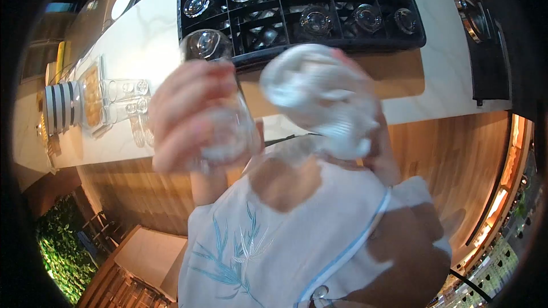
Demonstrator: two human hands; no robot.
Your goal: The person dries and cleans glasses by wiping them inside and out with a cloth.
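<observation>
My left hand (191, 117) is wrapped around a clear drinking glass (206, 44), lifted above the counter's front edge; motion blurs the fingers. In my right hand (371, 88) is a bunched white cloth (319, 100), held beside the glass and apart from it. The cloth covers most of that hand's fingers. Just beyond both hands stands a black glass rack (245, 63) with several clear glasses upside down in its compartments, one of them a glass (315, 21) in the near row.
Several clear glasses (123, 88) are on the white counter (154, 28) at the left, by a striped black-and-white object (61, 107). A dark metal-topped appliance (485, 40) stands at the right end. Wooden panelling (451, 148) runs below the counter edge.
</observation>
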